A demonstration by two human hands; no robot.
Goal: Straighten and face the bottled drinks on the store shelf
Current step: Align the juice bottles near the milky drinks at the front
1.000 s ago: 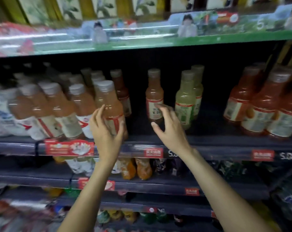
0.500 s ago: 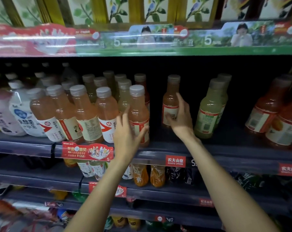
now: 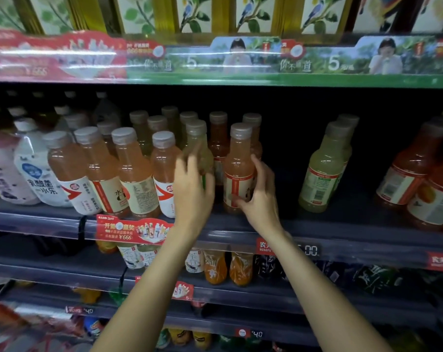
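Two hands at frame centre — right hand (image 3: 259,196) curled round a pink bottle (image 3: 238,171) on the shelf (image 3: 342,224); left hand (image 3: 193,189), blurred, fingers spread against a pale green bottle (image 3: 198,148).

A bottle (image 3: 238,171) is gripped by the right hand (image 3: 259,196) at the shelf (image 3: 342,224) front. Just left, another bottle (image 3: 198,153) is touched by the left hand (image 3: 192,191). Right of the fingers (image 3: 262,168), 2 bottles (image 3: 322,174) are stood well apart.
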